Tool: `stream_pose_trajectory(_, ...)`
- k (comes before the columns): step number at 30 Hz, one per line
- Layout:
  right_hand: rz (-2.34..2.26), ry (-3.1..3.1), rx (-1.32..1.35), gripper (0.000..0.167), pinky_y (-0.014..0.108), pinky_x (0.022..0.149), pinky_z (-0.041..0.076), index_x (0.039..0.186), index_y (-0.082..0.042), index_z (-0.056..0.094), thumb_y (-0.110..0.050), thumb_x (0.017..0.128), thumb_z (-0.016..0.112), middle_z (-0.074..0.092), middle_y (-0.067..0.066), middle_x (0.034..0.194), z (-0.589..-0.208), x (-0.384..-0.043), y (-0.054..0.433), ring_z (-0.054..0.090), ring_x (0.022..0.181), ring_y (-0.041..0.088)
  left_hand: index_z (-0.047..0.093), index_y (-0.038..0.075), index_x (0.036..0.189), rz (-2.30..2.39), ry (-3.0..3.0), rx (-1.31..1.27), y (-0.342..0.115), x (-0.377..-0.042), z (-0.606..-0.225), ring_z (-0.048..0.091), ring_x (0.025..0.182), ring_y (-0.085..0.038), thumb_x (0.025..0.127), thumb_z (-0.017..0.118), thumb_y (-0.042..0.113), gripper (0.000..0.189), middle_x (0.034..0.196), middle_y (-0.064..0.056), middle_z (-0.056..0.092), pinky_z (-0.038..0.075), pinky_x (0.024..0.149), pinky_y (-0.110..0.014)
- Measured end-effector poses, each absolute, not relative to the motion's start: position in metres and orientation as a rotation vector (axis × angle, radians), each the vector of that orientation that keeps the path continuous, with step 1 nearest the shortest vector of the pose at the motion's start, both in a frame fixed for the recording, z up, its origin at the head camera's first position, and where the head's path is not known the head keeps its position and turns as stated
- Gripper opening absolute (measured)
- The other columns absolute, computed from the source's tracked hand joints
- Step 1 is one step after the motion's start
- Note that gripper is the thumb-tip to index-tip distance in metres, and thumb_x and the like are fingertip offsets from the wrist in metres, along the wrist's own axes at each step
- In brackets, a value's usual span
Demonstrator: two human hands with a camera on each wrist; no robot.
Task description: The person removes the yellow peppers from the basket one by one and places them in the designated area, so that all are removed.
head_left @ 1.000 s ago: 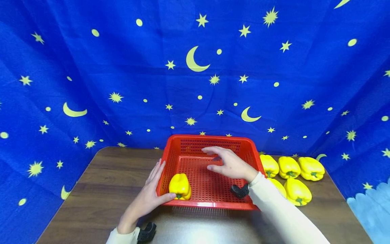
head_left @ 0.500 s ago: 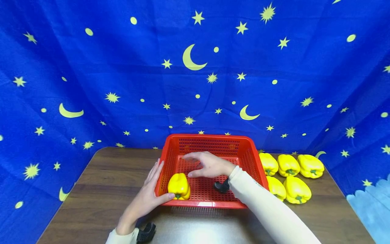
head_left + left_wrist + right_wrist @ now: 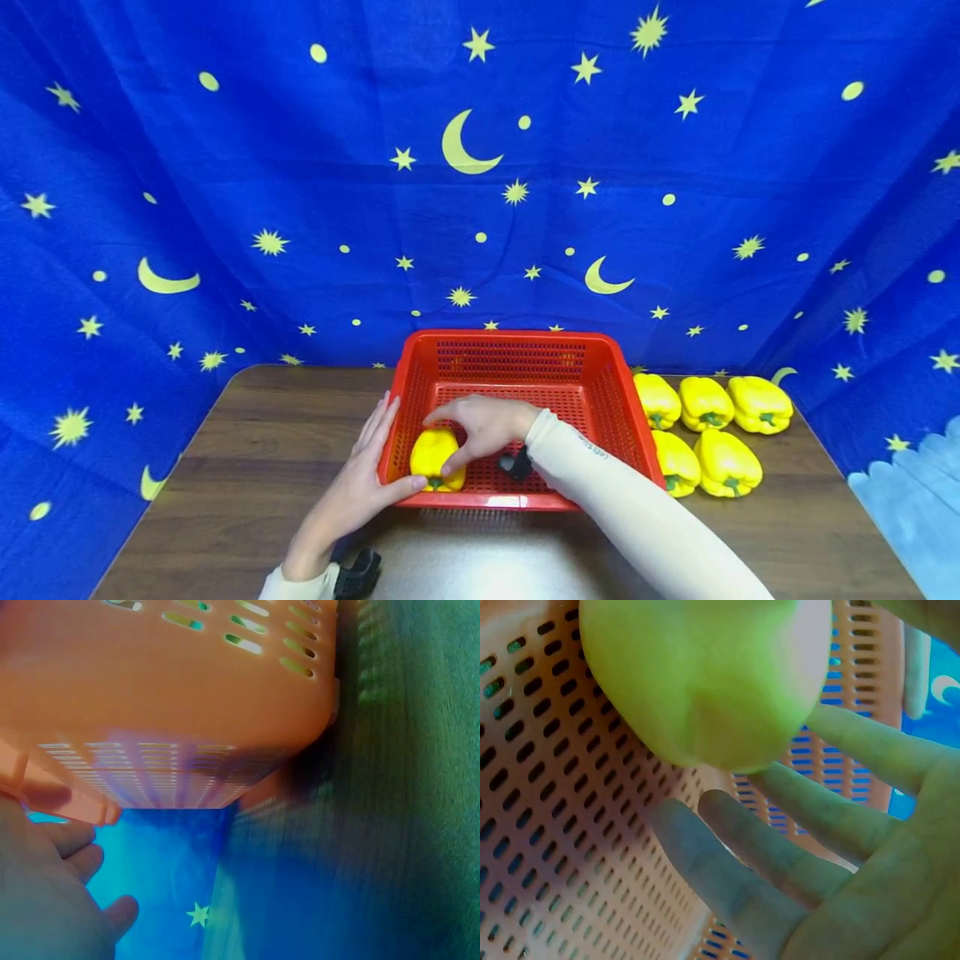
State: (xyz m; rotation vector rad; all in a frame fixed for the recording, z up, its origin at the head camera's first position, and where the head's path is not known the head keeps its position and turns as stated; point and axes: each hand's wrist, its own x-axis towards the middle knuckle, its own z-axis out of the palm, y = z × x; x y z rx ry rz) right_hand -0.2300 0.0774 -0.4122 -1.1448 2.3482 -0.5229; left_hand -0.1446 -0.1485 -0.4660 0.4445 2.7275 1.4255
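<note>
A yellow bell pepper (image 3: 433, 452) sits in the near left corner of a red plastic basket (image 3: 517, 501), stem toward the person. My right hand (image 3: 486, 427) is spread over the pepper from the right, thumb at its near side and fingers past its far side. In the right wrist view, extended fingers (image 3: 802, 802) reach the edge of the pepper (image 3: 705, 682), with the lower fingers apart from it. Along the basket's left side rests my left hand (image 3: 360, 483), fingers straight on the outer wall and thumb over the front rim. The left wrist view shows the basket's outside (image 3: 172, 697).
Several yellow bell peppers (image 3: 707, 404) stand in two rows right of the basket, close to its wall. The brown wooden table (image 3: 247, 467) ends at a blue curtain (image 3: 360, 208) with moons and stars. A light blue cloth (image 3: 915, 483) hangs at the right.
My right hand has moved left and toward the person, from over the basket's middle to the pepper in its corner. The left hand keeps its place on the basket.
</note>
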Motion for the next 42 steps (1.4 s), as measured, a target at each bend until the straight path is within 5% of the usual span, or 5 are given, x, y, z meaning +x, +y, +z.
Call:
stream_pose_trajectory(5, -0.505, 2.303, -1.163, 0.070, 0.021, 0.089, 0.047, 0.141, -0.011, 0.056, -0.034, 0.082, 0.084, 0.064, -0.007, 0.117, -0.418, -0.228, 0.072, 0.055, 0.097, 0.005, 0.013, 0.020, 0.163, 1.432, 2.726, 0.460, -0.148, -0.143, -0.466, 0.009, 0.151, -0.043, 0.084, 0.078, 0.044, 0.105, 0.169, -0.012, 0.001, 0.025, 0.106, -0.075)
stream_pose_trajectory(22, -0.434, 2.378, -1.188, 0.061, 0.021, 0.089, 0.045, 0.137, -0.013, 0.055, -0.025, 0.083, 0.081, 0.063, -0.006, 0.110, -0.422, -0.228, 0.063, 0.054, 0.095, 0.006, 0.015, 0.019, 0.163, 1.424, 2.776, 0.518, -0.150, -0.145, -0.468, 0.010, 0.151, -0.043, 0.083, 0.080, 0.042, 0.106, 0.169, -0.012, 0.004, 0.022, 0.106, -0.076)
stream_pose_trajectory(42, -0.690, 2.471, -1.234, 0.063, 0.023, 0.074, 0.050, 0.137, -0.012, 0.055, -0.025, 0.078, 0.075, 0.061, -0.008, 0.105, -0.392, -0.219, 0.094, 0.055, 0.087, 0.008, 0.016, 0.016, 0.162, 1.446, 2.791, 0.556, -0.151, -0.144, -0.471, 0.012, 0.150, -0.043, 0.081, 0.082, 0.035, 0.106, 0.168, -0.014, 0.006, 0.024, 0.106, -0.076)
